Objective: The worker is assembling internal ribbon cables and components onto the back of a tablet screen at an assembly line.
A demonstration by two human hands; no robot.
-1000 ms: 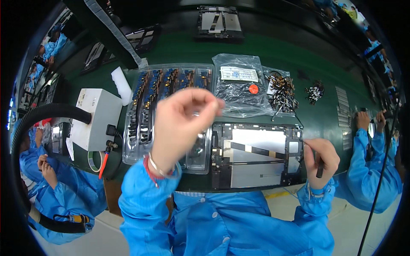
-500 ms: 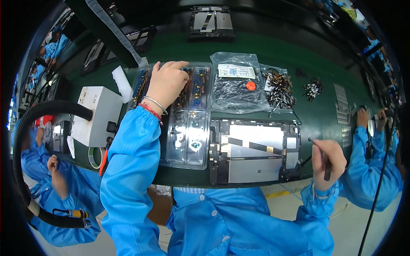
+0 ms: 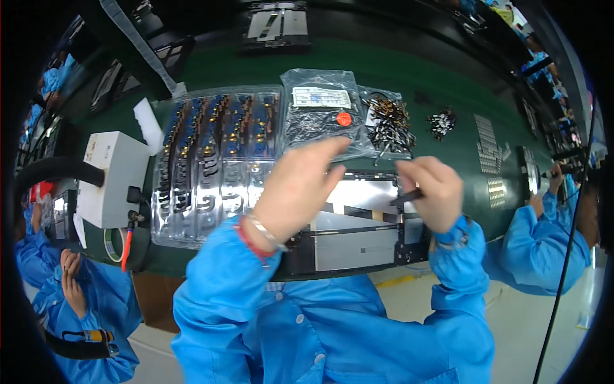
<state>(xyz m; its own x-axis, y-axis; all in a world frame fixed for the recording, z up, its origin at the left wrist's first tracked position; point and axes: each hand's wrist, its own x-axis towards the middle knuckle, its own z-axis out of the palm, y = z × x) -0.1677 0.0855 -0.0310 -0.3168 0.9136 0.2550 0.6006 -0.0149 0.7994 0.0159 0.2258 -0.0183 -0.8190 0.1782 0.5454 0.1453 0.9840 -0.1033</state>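
Note:
A flat tablet-like device (image 3: 355,249), with silver panels and a black frame, lies at the table's near edge. My left hand (image 3: 291,192) is over its left part and the tray's right edge, thumb and forefinger apart. It is somewhat blurred, and nothing shows between those fingertips. Closed around a slim dark tool (image 3: 407,197), my right hand (image 3: 438,192) hovers above the device's upper right; the tool's exact kind is unclear. Left of the device sits a clear plastic tray (image 3: 167,238) with rows of small blue, gold and black parts.
Behind the device lie a clear bag (image 3: 320,125) and a pile of small metal-ended parts (image 3: 390,125). A smaller pile (image 3: 441,123) and small plates (image 3: 487,144) are farther right. A white box (image 3: 115,182) with a black hose stands left. Co-workers sit on both sides.
My left hand has left the tray and moved right and nearer, toward the device. My right hand has come left over the device with the dark tool. The whole view has shifted slightly.

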